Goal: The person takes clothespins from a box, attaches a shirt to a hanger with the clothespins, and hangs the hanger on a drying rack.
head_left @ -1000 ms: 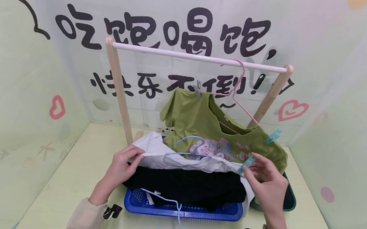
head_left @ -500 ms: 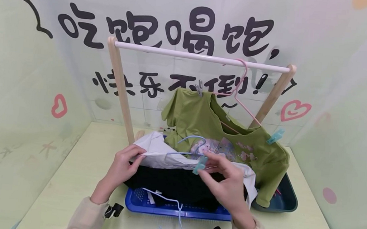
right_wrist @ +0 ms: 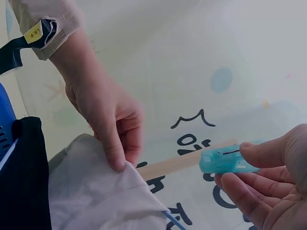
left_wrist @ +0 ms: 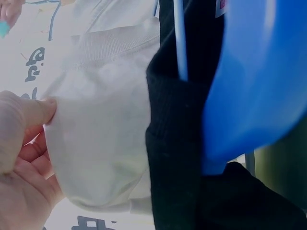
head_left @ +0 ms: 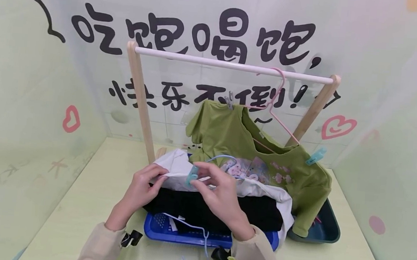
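Pale walls printed with large black characters and pink hearts stand behind a light wooden tabletop point(head_left: 78, 201), where a wooden rack with a white rail point(head_left: 199, 58) holds an olive-green T-shirt point(head_left: 218, 122) on a pink wire hanger point(head_left: 279, 123). In front of it, a white cloth garment point(head_left: 176, 161) with a light-blue wire hanger point(head_left: 224, 156) lies above a black cloth garment point(head_left: 260, 213) and a blue perforated plastic basket point(head_left: 185, 237). Thumb and fingers of the left hand point(head_left: 145, 186) pinch the white garment's edge at its left end. Between thumb and fingertips, the right hand point(head_left: 222, 194) grips a translucent turquoise plastic clip point(head_left: 191, 176). The relation that seems to matter most is between clip and pinched edge: the clip is between the two hands, just right of the left one, its long axis nearly upright in the head view with the top leaning right. The right wrist view shows its free end facing the left hand, with a gap before the cloth; whether its jaws are parted cannot be told.
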### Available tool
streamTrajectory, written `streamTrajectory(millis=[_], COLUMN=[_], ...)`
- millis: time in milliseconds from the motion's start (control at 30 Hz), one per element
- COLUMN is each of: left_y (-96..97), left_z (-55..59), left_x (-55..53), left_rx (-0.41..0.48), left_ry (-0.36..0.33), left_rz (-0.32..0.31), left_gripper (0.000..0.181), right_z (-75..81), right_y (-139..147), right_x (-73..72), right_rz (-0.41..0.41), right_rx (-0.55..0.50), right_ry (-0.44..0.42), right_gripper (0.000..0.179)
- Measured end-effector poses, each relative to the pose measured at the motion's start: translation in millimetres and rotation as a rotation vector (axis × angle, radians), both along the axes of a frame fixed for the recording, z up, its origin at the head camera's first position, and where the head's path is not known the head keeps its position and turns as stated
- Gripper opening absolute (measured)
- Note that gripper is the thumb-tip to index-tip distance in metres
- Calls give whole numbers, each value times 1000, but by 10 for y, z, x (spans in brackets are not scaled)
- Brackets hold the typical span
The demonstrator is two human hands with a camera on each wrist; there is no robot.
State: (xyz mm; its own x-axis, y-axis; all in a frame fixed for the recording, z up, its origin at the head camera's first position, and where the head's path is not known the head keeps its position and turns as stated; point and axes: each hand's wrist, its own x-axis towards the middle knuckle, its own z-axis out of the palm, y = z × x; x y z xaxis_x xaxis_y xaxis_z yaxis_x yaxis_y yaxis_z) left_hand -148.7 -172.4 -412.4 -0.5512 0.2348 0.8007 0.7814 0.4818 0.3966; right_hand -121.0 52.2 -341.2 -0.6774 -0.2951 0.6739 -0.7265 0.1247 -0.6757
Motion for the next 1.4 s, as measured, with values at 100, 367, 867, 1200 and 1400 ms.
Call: streamTrajectory(millis=[100,367,867,1200,1400], left_y=[0,3,-23,-22,-30], left_z=[1,2,1,-9,-20], left_x=[3,5,8,14,14], left_rx=[-8,-19,-26,-28,-25], left_ry=[-11,-28,-11,-19,-21], left_rz=[-1,-3,-14,-3,-17], left_gripper=[25,25,24,25,26], right_z=[-11,-147,-249,-269,-294], right_y=[-101,-327,-447,-451,-435], right_x=[-55,-213,-364,-374,-345], right_rz=[-24,-68,-25,-46,-49], right_rx=[17,113,273,336,362], right_ry=[-26,76,240,287,284], right_gripper=[30,28,19,24,36])
